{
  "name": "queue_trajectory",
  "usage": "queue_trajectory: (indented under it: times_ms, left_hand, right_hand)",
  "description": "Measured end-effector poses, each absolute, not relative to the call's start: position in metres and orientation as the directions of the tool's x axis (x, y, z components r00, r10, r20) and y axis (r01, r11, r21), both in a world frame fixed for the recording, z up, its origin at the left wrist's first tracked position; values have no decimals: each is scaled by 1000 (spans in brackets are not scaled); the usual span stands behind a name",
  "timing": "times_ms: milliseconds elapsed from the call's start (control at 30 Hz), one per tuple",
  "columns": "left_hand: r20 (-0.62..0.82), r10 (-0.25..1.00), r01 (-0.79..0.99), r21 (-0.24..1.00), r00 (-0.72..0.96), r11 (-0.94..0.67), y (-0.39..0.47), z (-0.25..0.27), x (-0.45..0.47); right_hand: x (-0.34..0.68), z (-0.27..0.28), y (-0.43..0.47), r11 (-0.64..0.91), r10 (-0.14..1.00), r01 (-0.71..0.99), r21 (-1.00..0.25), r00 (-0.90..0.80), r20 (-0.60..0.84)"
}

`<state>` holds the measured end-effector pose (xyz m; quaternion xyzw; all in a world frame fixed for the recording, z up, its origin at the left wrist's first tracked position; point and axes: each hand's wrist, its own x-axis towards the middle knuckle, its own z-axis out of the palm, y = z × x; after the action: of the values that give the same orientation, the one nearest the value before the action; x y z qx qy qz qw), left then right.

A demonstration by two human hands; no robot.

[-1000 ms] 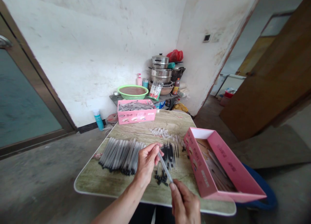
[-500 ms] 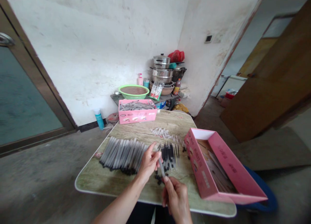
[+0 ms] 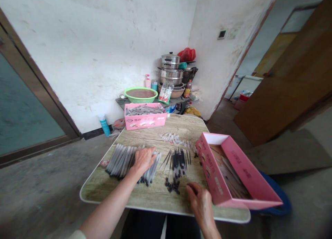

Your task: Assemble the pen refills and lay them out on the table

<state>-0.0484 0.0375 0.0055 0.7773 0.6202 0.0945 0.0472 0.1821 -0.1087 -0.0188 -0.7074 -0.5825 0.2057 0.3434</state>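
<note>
A dense row of translucent pens (image 3: pixel 118 161) with black ends toward me covers the left part of the table. My left hand (image 3: pixel 144 159) reaches over the right part of this row, back up; its fingertips and anything under them are hidden. My right hand (image 3: pixel 201 199) is low over the table's right front, fingers curled in; I cannot make out anything in them. Small black plugs (image 3: pixel 172 186) lie in a heap just left of it. Beyond them are dark pen refills (image 3: pixel 178 161), side by side. Small pale caps (image 3: pixel 171 138) are strewn farther back.
An open pink box (image 3: pixel 241 169) with thin sticks inside stands at the table's right edge. Another pink box (image 3: pixel 145 120), full of pen tubes, sits at the back edge. Behind are a green basin (image 3: pixel 141 95) and stacked steel pots (image 3: pixel 171 73).
The translucent pen tube between my hands is no longer visible there. My left hand has moved left over the row; my right hand has moved right, away from it. The view has shifted slightly.
</note>
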Motion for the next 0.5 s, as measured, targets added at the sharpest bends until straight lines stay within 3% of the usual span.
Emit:
queue_trajectory:
  times_ms: [267,500]
  left_hand:
    - [135,965,923,288,223,-254,43,7,-41]
    - [182,948,867,386,263,-315,110,5,5]
  right_hand:
    - [182,-18,-89,-75,970,804,-590,196,143]
    - [187,-24,-70,-74,964,839,-539,198,176]
